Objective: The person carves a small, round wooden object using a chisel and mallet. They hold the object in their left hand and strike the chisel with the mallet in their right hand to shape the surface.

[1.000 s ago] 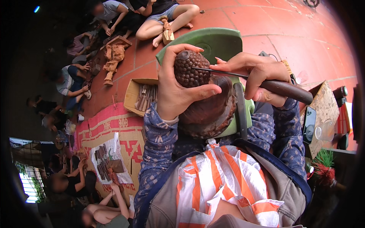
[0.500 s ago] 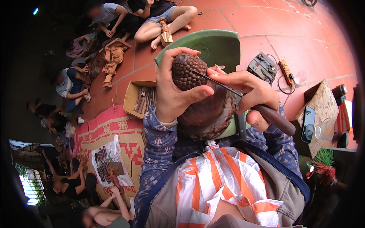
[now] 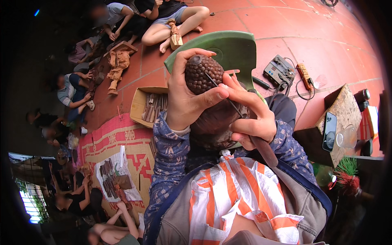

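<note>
A dark brown wood carving (image 3: 201, 72) stands in front of my chest, its rounded top covered in small knobs, with a smooth, glossy wider part below. My left hand (image 3: 180, 98) wraps round the knobbly top, fingers along its far left side and thumb across the near side. In my right hand (image 3: 258, 118) is a carving chisel (image 3: 264, 151) with a thin dark blade and a long brown handle. The blade's tip meets the knobs, and my right fingertips rest close to my left thumb. My hands partly hide the lower carving.
Beyond the carving is a green plastic chair (image 3: 243, 51). A box of carving tools (image 3: 141, 102) stands left, near a patterned mat (image 3: 141, 163) with more tools on a sheet. At right are a grey electrical unit (image 3: 279, 71), a power strip (image 3: 304, 73) and a phone (image 3: 329, 131). Several people sit at left.
My right hand has moved left and turned, bringing the chisel's handle down toward my body and making its blade steeper. My left hand keeps its hold on the carving.
</note>
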### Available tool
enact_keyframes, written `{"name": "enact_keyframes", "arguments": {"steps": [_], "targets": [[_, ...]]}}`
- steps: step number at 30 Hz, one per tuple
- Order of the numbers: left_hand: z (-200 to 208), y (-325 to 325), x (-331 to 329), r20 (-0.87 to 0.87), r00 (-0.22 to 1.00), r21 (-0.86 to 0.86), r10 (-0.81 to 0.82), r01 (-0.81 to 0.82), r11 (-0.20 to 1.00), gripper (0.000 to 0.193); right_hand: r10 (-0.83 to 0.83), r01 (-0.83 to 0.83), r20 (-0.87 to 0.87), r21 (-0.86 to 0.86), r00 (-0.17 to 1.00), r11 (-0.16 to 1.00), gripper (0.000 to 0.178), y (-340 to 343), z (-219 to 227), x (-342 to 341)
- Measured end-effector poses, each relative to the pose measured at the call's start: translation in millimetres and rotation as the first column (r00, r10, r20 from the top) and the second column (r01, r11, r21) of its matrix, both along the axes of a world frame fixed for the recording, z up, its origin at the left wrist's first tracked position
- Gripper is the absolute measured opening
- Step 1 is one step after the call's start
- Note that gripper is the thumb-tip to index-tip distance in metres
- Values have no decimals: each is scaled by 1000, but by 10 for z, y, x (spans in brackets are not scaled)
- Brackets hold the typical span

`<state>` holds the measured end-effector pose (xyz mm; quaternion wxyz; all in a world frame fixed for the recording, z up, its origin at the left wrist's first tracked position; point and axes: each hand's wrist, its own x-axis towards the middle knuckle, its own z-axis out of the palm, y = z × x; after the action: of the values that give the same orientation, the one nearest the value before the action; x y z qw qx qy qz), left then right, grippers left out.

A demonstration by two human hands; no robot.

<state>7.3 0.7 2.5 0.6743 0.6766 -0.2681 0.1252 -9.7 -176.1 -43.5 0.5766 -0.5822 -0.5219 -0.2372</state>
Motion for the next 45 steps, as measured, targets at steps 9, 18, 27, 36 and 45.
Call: {"name": "enact_keyframes", "arguments": {"steps": [9, 18, 27, 36, 45], "targets": [[-48, 30, 11, 1, 1000, 14, -7, 7, 1000, 70, -166, 164, 4, 120, 986, 979, 23, 221, -94, -115], [-42, -3, -20, -60, 998, -33, -11, 10, 999, 79, -281, 306, -122, 317, 952, 898, 29, 519, -133, -229], [-51, -27, -15, -41, 997, 34, 61, -60, 998, 85, -203, 313, -276, 446, 939, 838, 34, 652, -29, -363], [-139, 77, 61, 39, 999, 77, 34, -37, 996, 103, 51, 47, -179, 503, 982, 863, 33, 378, -133, -241], [-111, 43, 8, -58, 998, 3, 26, -26, 1000, 97, -8, 8, -33, 3, 999, 1000, 20, -39, -24, -97]]}}
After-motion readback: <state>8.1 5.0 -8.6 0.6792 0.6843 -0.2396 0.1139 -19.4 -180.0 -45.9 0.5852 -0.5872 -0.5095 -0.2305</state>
